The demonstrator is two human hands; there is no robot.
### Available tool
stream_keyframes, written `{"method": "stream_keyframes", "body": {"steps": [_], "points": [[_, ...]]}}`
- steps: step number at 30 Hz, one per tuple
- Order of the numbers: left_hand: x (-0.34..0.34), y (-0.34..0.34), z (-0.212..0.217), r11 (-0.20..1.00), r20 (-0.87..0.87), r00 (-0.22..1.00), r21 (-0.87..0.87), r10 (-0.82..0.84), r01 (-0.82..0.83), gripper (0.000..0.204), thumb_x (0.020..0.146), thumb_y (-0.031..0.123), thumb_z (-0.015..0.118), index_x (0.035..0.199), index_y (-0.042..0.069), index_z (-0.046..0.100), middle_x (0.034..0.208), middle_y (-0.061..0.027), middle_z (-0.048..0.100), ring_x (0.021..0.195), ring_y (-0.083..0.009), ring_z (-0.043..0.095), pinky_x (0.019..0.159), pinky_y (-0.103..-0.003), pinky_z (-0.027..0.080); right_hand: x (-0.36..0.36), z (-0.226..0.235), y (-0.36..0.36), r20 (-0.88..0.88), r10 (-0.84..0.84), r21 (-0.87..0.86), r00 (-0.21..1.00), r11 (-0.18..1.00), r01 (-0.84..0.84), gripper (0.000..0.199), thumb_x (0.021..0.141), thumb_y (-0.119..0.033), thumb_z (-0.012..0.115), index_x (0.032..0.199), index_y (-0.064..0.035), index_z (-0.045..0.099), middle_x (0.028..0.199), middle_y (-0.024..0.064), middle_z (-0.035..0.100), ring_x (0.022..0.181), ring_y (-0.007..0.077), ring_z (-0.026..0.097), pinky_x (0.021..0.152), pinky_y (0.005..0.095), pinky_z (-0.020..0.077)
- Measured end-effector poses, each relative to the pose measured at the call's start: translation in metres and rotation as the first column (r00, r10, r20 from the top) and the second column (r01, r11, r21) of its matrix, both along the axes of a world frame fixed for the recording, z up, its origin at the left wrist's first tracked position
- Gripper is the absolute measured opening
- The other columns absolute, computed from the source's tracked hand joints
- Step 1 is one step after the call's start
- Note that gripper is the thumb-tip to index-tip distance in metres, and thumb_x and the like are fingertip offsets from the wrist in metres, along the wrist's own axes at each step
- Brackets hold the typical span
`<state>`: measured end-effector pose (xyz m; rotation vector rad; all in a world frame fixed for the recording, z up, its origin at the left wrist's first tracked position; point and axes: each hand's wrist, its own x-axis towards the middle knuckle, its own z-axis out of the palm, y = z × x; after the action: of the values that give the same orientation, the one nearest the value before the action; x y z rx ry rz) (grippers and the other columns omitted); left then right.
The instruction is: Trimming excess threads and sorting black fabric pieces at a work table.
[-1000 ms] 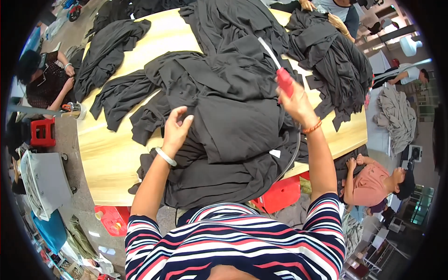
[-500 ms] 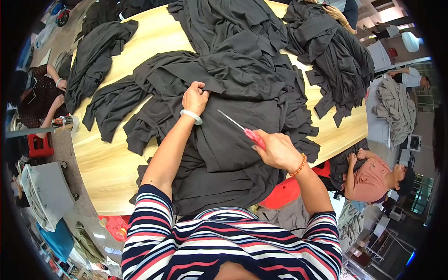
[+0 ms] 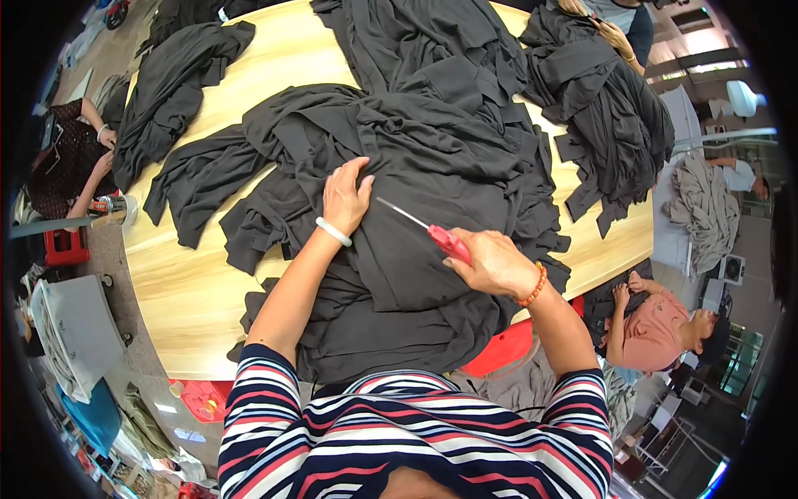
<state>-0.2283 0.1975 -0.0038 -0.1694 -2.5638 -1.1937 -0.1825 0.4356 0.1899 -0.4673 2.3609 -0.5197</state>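
Note:
My left hand [image 3: 345,198] lies flat on a heap of dark grey garments [image 3: 416,191] spread over a wooden table [image 3: 183,274], fingers apart, a pale bangle on its wrist. My right hand [image 3: 490,262] is closed around the red handle of a pair of thread snips [image 3: 432,233]. Their thin metal blade points left toward my left hand, just above the cloth. A beaded bracelet sits on my right wrist.
More dark garments lie in piles at the far left [image 3: 170,91], far middle [image 3: 416,33] and far right [image 3: 611,108] of the table. A person [image 3: 71,154] sits at the left edge, another [image 3: 665,324] sits low at the right. A red stool [image 3: 503,349] stands under the table edge.
My right hand came down from its raised position with the snips and now hovers low over the cloth. My left hand slid forward onto the heap and stays pressed there.

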Motion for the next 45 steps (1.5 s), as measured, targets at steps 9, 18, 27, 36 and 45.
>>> {"method": "stream_keyframes", "body": {"steps": [9, 18, 27, 36, 45], "points": [[0.020, -0.069, -0.009, 0.900, 0.113, 0.992, -0.437, 0.047, 0.007, 0.053, 0.088, 0.033, 0.062, 0.136, 0.014, 0.049, 0.146, -0.0073, 0.042, 0.139, -0.0309, 0.031, 0.111, -0.060, 0.016, 0.001, -0.015, -0.044, -0.158, 0.085, -0.095, 0.984, 0.990, -0.101, 0.028, 0.085, -0.018, 0.061, 0.109, -0.0042, 0.056, 0.077, 0.0207, 0.066, 0.074, 0.0409, 0.065, 0.070, 0.0479, 0.0501], [0.014, -0.098, -0.037, 0.998, 0.025, 0.998, -0.034, -0.056, 0.057, 0.041, 0.085, 0.004, 0.061, 0.126, 0.009, 0.057, 0.136, -0.0129, 0.050, 0.131, -0.0358, 0.041, 0.107, -0.041, 0.036, -0.012, -0.022, -0.060, -0.199, 0.177, 0.036, 0.964, 0.984, -0.173, 0.026, 0.084, -0.018, 0.062, 0.103, -0.0016, 0.057, 0.076, 0.0215, 0.065, 0.077, 0.0399, 0.065, 0.069, 0.0482, 0.0503], [-0.002, -0.074, -0.003, 0.998, -0.070, 0.997, 0.061, 0.030, -0.026, 0.019, 0.087, 0.007, 0.062, 0.105, 0.003, 0.065, 0.106, -0.0120, 0.066, 0.106, -0.0301, 0.059, 0.094, -0.038, 0.044, -0.009, -0.015, -0.059, -0.138, 0.043, -0.097, 0.989, 0.994, -0.057, 0.037, 0.087, -0.023, 0.063, 0.119, -0.0084, 0.054, 0.081, 0.0208, 0.066, 0.080, 0.0411, 0.064, 0.073, 0.0480, 0.0495], [-0.053, -0.014, 0.030, 0.968, 0.308, 0.949, -0.251, 0.068, 0.012, 0.042, 0.071, 0.041, 0.078, 0.092, 0.006, 0.068, 0.095, -0.0114, 0.065, 0.097, -0.0310, 0.057, 0.085, -0.043, 0.045, 0.020, -0.014, -0.004, -0.195, -0.290, -0.110, 0.937, 0.956, 0.273, 0.040, 0.087, -0.018, 0.063, 0.124, -0.0078, 0.052, 0.089, 0.0239, 0.064, 0.088, 0.0427, 0.062, 0.075, 0.0452, 0.0499], [0.117, -0.059, 0.205, 0.579, 0.288, 0.735, 0.798, -0.613, 0.170, 0.023, 0.077, 0.012, 0.072, 0.071, 0.008, 0.050, 0.070, 0.0057, 0.048, 0.059, -0.0049, 0.040, 0.054, -0.021, 0.034, 0.016, 0.006, 0.044, -0.349, -0.451, -0.241, 0.821, 0.890, 0.386, 0.036, 0.087, -0.014, 0.062, 0.122, -0.0065, 0.055, 0.099, 0.0227, 0.064, 0.094, 0.0435, 0.060, 0.079, 0.0428, 0.0494]]}}
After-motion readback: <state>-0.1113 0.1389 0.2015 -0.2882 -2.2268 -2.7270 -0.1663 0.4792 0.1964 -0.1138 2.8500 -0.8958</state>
